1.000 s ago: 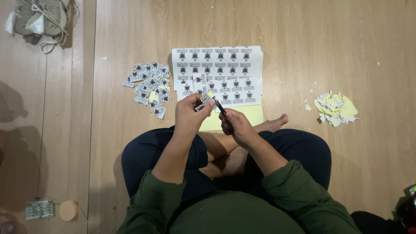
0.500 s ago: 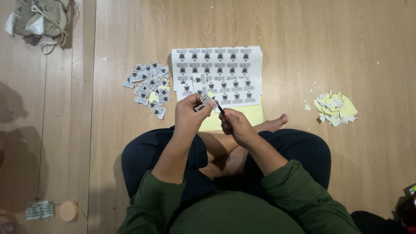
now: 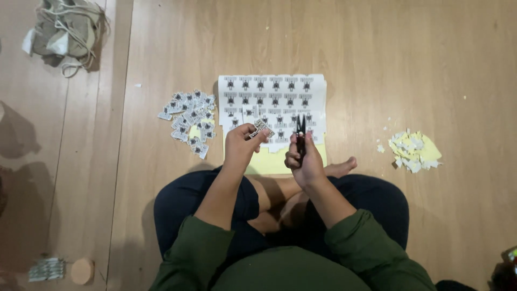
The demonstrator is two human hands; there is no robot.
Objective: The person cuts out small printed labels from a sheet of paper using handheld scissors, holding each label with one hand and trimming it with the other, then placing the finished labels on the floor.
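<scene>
The left hand [image 3: 240, 141] pinches a small cut-out label [image 3: 262, 128] between thumb and fingertips, holding it tilted just above the near edge of the sheet of printed labels [image 3: 272, 99]. The right hand [image 3: 304, 159] is closed around a pair of small black snips [image 3: 300, 129], whose blades point away from the person and stand slightly parted, as far as the small view lets one tell. The two hands are near each other but apart, the label not touching the blades.

The sheet lies flat on the wooden floor [image 3: 377, 64] straight ahead of the crossed legs, its far rows whole and its near edge ragged. Under its near edge a yellow backing sheet [image 3: 269, 163] shows, reaching toward the person's bare foot [image 3: 340, 167].

To the left of the sheet, just beside its left edge, lies a loose pile of cut labels [image 3: 189, 119]. Well apart to the right sits a heap of white and yellow scraps [image 3: 413, 151]. At the far left corner of the floor is a bundle of greyish cloth with cords [image 3: 64, 29]; at the near left lie a small round wooden piece [image 3: 82, 270] and a crumpled bit of printed paper [image 3: 46, 268].
</scene>
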